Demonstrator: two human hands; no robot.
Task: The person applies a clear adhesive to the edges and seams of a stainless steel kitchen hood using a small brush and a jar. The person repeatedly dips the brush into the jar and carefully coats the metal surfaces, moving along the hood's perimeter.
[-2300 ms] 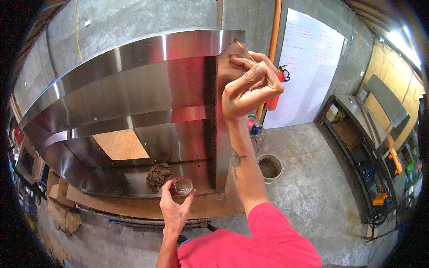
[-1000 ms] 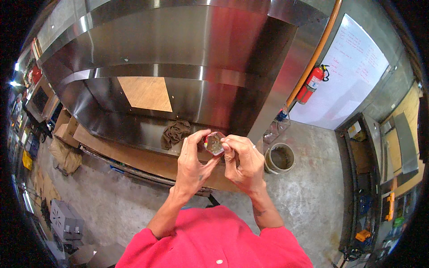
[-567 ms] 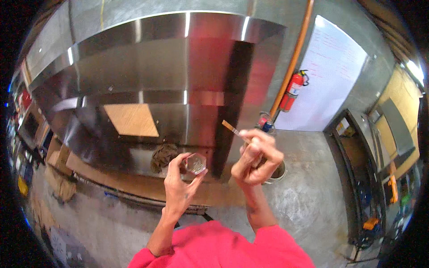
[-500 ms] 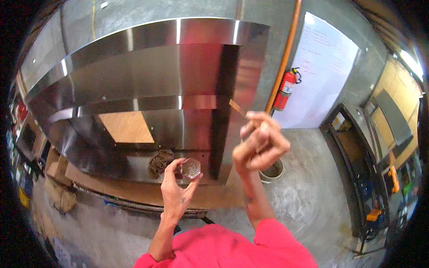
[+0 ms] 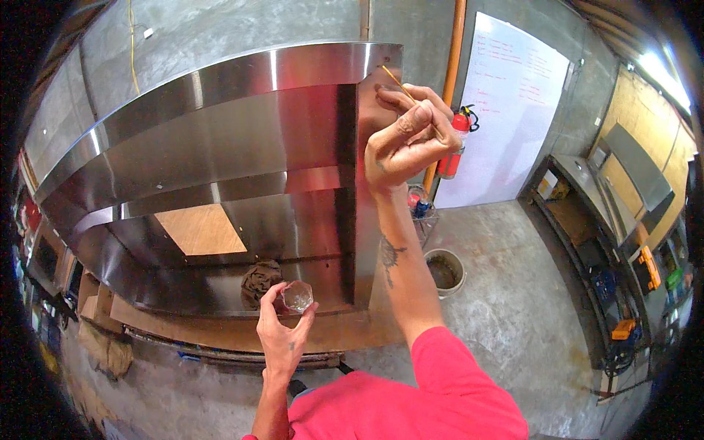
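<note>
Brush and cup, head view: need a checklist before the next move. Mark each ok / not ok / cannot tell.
1. Brush secure in the right hand: ok, pinched between thumb and fingers.
2. Brush tip at the steel unit: cannot tell; it is by the upper right corner, but contact is unclear.
3. Clear cup secure in the left hand: ok, held between thumb and fingers.
4. Enough liquid in the cup: cannot tell; the level is not readable.
5. Hands apart: ok, right one high, left one low.
6. Crumpled brown cloth free of the left hand: cannot tell; they look close, any touch is unclear.
</note>
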